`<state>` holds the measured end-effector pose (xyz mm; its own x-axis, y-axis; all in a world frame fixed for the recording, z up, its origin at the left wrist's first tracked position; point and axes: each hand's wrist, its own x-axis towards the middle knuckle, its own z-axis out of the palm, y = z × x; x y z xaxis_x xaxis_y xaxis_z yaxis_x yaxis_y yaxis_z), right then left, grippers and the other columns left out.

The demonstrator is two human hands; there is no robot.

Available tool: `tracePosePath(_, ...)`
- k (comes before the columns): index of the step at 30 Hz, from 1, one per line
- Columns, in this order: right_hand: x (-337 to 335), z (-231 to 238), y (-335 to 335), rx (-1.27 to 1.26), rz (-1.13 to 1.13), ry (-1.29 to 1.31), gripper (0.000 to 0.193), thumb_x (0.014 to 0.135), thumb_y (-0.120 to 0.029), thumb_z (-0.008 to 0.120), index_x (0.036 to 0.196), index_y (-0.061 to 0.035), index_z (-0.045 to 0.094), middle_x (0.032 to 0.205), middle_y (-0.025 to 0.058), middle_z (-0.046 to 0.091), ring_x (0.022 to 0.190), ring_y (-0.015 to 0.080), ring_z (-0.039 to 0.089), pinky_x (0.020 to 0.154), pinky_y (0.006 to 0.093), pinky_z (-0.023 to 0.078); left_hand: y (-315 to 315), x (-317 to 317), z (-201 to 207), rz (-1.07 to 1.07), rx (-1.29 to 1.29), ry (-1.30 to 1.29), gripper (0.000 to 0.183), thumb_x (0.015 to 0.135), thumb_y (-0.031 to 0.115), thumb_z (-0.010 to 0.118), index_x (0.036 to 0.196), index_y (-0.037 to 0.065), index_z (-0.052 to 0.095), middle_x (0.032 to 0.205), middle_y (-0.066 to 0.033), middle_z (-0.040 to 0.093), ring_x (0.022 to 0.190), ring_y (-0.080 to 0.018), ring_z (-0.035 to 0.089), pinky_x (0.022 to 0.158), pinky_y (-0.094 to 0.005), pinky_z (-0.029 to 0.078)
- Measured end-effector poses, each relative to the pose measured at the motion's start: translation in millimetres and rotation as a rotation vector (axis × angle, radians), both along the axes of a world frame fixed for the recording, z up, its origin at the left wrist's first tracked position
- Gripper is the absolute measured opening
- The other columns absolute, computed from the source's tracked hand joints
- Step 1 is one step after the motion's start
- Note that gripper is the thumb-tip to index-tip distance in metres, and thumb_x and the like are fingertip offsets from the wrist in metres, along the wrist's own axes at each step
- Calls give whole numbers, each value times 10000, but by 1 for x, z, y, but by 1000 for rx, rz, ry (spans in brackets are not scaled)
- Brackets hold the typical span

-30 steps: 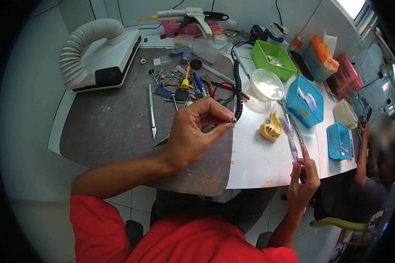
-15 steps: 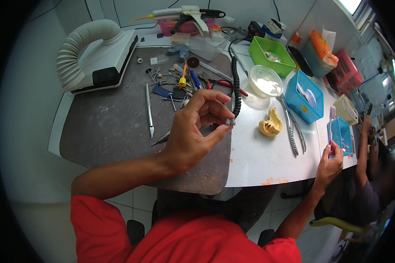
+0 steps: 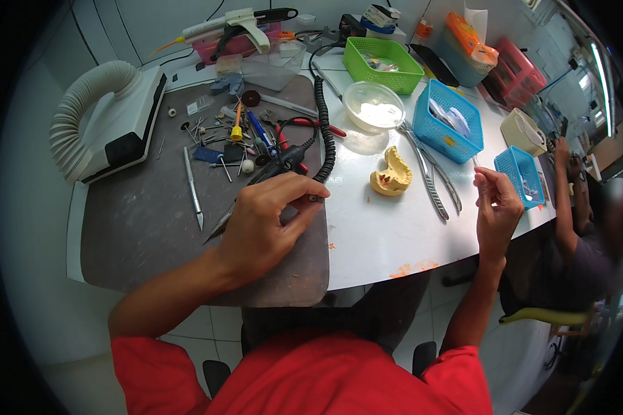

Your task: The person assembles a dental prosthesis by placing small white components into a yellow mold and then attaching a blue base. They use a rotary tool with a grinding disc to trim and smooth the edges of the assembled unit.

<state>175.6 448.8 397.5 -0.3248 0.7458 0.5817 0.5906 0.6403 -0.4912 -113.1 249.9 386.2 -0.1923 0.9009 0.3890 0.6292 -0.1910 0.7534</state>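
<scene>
My left hand (image 3: 259, 225) is above the dark mat, its thumb and fingertips pinching a small grey lumpy piece (image 3: 316, 198), mostly covered by the fingers. Just behind that hand lies a black handpiece (image 3: 283, 162) with a coiled cord (image 3: 323, 131). My right hand (image 3: 499, 211) is raised near the small blue basket (image 3: 515, 166), fingers curled together; what they hold, if anything, cannot be made out. Between the hands, a yellow dental model (image 3: 392, 174) rests on the white tabletop beside long silver pliers (image 3: 430, 176). A silver craft knife (image 3: 192, 187) lies left of my left hand.
A white box with a ribbed hose (image 3: 93, 104) stands far left. Several burs and small tools (image 3: 218, 142) clutter the mat. Behind the model are a clear bowl (image 3: 373, 107), a larger blue basket (image 3: 450, 121) and a green basket (image 3: 380, 66). Another person (image 3: 581, 235) sits far right.
The view has shifted. My right hand has come inward from the small blue basket, and the toothbrush it held upright no longer shows clearly. My left hand is lower, still pinching the grey piece.
</scene>
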Motion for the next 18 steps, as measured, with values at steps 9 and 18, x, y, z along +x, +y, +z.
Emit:
tracePosePath(9,-60,1,-20,-50,506,-301,196,843,-105,766,1023,-55,705,1031,69,661,721,206,676,694,352,541,1,-2,0,-22,63,317,186,807,-46,721,966,23,654,949,-116,672,863,-269,667,716,-364,526)
tracePosePath(18,-61,-8,-24,-48,542,-254,64,873,-70,717,928,-48,692,971,79,674,762,259,693,684,361,533,-3,-5,1,-21,-6,438,141,824,-36,703,946,15,653,913,-109,644,835,-284,647,717,-384,521)
